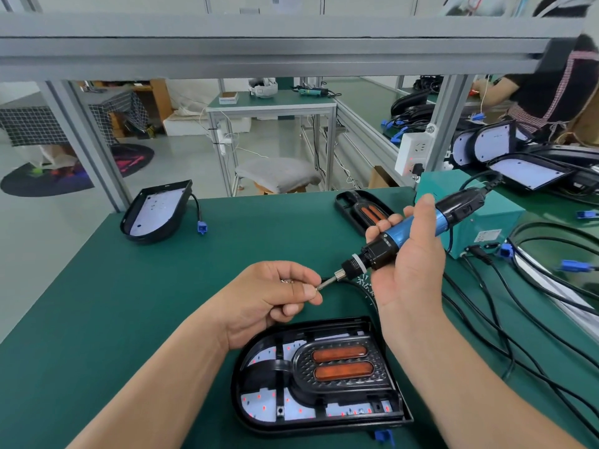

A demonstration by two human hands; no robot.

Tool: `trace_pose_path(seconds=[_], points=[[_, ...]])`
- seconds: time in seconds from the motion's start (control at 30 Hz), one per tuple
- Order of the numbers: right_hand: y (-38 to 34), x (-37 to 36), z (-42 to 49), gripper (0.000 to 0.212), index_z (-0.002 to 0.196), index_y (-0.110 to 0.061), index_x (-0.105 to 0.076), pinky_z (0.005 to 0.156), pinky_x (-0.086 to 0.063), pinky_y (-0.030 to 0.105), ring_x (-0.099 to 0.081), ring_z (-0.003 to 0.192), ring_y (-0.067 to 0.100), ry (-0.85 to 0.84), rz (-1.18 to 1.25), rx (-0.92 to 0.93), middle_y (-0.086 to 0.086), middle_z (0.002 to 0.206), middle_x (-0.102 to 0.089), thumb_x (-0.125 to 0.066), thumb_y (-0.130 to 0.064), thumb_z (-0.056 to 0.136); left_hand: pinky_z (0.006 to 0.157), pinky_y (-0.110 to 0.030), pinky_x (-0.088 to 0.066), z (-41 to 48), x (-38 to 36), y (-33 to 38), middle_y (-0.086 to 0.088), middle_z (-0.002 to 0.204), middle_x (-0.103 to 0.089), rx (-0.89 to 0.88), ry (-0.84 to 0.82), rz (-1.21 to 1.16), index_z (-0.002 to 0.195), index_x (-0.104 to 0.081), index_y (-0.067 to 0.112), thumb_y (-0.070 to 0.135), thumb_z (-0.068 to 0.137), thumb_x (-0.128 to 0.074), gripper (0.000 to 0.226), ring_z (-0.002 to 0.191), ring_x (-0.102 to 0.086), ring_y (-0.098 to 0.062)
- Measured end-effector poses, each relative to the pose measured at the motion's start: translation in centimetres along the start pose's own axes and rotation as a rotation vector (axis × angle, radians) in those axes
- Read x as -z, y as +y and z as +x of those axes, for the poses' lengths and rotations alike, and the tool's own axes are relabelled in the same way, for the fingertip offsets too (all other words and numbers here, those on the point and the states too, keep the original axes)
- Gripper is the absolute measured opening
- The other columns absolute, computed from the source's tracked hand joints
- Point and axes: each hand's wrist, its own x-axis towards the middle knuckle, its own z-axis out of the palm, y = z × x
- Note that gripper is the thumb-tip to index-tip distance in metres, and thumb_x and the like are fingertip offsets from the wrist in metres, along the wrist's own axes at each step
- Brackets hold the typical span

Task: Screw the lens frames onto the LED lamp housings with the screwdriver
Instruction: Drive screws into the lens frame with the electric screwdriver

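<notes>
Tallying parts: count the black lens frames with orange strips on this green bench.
2: one black lens frame sits on the near black lamp housing; the other lies at the far edge, partly behind the right hand. Others may be hidden.

On this table: two hands, one screwdriver, two lens frames, two lamp housings.
</notes>
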Motion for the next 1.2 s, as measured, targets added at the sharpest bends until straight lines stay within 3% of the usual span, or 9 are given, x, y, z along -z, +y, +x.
trace_pose_path(seconds=[0.2, 0.43, 0.57, 0.67, 0.73, 0.8, 0.9, 1.0, 1.2], points=[[0.0, 0.3, 0.4, 0.037, 0.112, -0.012, -0.058, 0.067, -0.058, 0.032, -0.060, 0.068, 0.016, 0.030, 0.050, -0.054, -0.001, 0.078, -0.060, -0.071, -0.045, 0.101, 0.044, -0.014, -0.033, -0.1, -0.2, 0.1, -0.017, 0.090, -0.072, 0.003, -0.032, -0.026, 0.110, -0.066, -0.002, -0.005, 0.094, -0.066, 0.016, 0.053, -0.044, -0.008], [-0.5, 0.9, 0.8, 0.035, 0.108, -0.012, -0.060, 0.064, -0.057, 0.031, -0.060, 0.066, 0.016, 0.030, 0.122, -0.101, 0.000, 0.078, -0.060, -0.073, -0.043, 0.099, 0.045, -0.014, -0.032, -0.4, 0.3, 0.3, -0.011, 0.085, -0.067, 0.028, -0.023, -0.011, 0.113, -0.069, -0.003, 0.019, 0.099, -0.064, 0.027, 0.056, -0.042, -0.007], [-2.0, 1.0, 1.2, 0.029, 0.106, -0.012, -0.058, 0.062, -0.052, 0.027, -0.055, 0.064, 0.014, -0.080, 0.109, -0.080, -0.001, 0.077, -0.056, -0.069, -0.039, 0.102, 0.043, -0.016, -0.023, -0.6, 0.9, 0.6, -0.002, 0.072, -0.056, 0.044, 0.039, 0.233, 0.100, -0.076, 0.004, 0.023, 0.103, -0.066, 0.022, 0.051, -0.031, -0.008], [-3.3, 1.2, 1.3, 0.029, 0.110, -0.011, -0.056, 0.059, -0.048, 0.025, -0.051, 0.063, 0.012, -0.185, 0.035, -0.071, -0.001, 0.076, -0.053, -0.064, -0.038, 0.104, 0.047, -0.019, -0.024, -1.2, 0.7, 0.9, 0.002, 0.063, -0.044, 0.050, 0.003, 0.477, 0.094, -0.081, 0.013, 0.046, 0.088, -0.076, 0.034, 0.052, -0.029, -0.011], [-3.9, 1.1, 1.2, 0.025, 0.108, -0.012, -0.057, 0.057, -0.046, 0.024, -0.049, 0.061, 0.012, -0.256, -0.033, -0.052, -0.001, 0.075, -0.052, -0.060, -0.036, 0.105, 0.053, -0.021, -0.038, -1.3, 0.4, 1.0, -0.005, 0.064, -0.054, 0.039, -0.025, 0.596, 0.092, -0.083, 0.015, 0.053, 0.081, -0.079, 0.040, 0.055, -0.044, -0.011], [-4.2, 0.8, 0.9, 0.021, 0.104, -0.013, -0.058, 0.055, -0.045, 0.024, -0.047, 0.060, 0.012, -0.339, -0.089, -0.036, -0.002, 0.073, -0.050, -0.057, -0.035, 0.105, 0.073, -0.023, -0.055, -1.4, 0.3, 1.1, -0.002, 0.082, -0.078, 0.024, -0.061, 0.648, 0.091, -0.084, 0.019, 0.053, 0.078, -0.082, 0.037, 0.072, -0.068, -0.008], [-4.3, 0.5, 0.3, 0.017, 0.101, -0.016, -0.062, 0.053, -0.043, 0.025, -0.047, 0.058, 0.014, -0.431, -0.181, -0.016, -0.001, 0.071, -0.050, -0.057, -0.032, 0.103, 0.092, -0.026, -0.059, -1.4, 0.2, 1.1, 0.005, 0.096, -0.082, 0.017, -0.086, 0.704, 0.092, -0.085, 0.025, 0.047, 0.080, -0.084, 0.024, 0.094, -0.076, -0.009], [-3.9, 0.4, -0.1, 0.016, 0.099, -0.017, -0.065, 0.052, -0.044, 0.026, -0.048, 0.057, 0.015, -0.471, -0.235, -0.028, 0.000, 0.070, -0.052, -0.062, -0.033, 0.096, 0.092, -0.030, -0.058, -1.3, 0.1, 0.9, 0.003, 0.095, -0.082, 0.001, -0.072, 0.729, 0.089, -0.085, 0.025, 0.046, 0.080, -0.084, 0.023, 0.091, -0.075, -0.008], [-3.4, 0.2, -0.4, 0.016, 0.100, -0.017, -0.066, 0.051, -0.044, 0.026, -0.048, 0.057, 0.016, -0.492, -0.253, -0.040, 0.001, 0.070, -0.052, -0.062, -0.032, 0.096, 0.084, -0.022, -0.057, -1.4, -0.1, 1.0, 0.003, 0.093, -0.081, -0.010, -0.070, 0.739, 0.090, -0.084, 0.024, 0.043, 0.083, -0.084, 0.020, 0.084, -0.072, -0.004]])
